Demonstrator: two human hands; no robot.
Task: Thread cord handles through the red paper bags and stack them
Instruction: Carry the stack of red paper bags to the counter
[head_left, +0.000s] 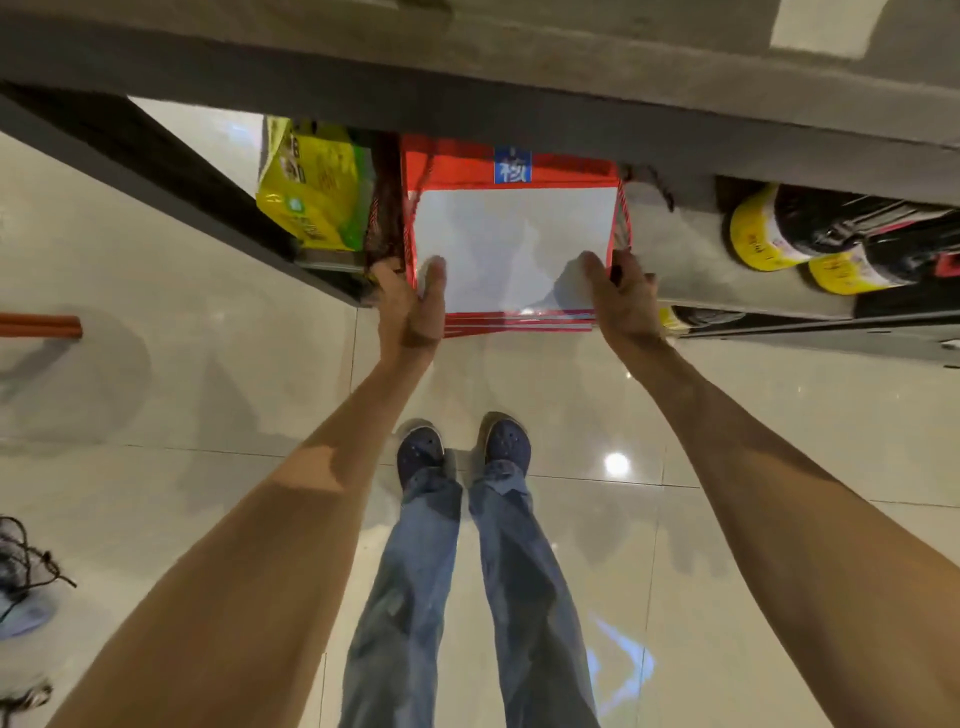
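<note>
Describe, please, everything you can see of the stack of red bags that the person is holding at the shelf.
The stack of red bags lies flat on a lower shelf under the counter, several folded bags with red edges showing in layers at the near side. The top face is a glossy whitish panel framed in red, with a blue label with white characters at the far edge. Red cord handles trail at both far corners. The left hand and right hand grip its near corners, thumbs on top. A yellow packet stands beside it.

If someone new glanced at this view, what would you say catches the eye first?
The bright red bags with a white face, stacked on a low shelf at the centre, held at the near corners by the left hand and right hand. To the left sits a yellow-green packet; to the right, dark bottles with yellow labels.
</note>
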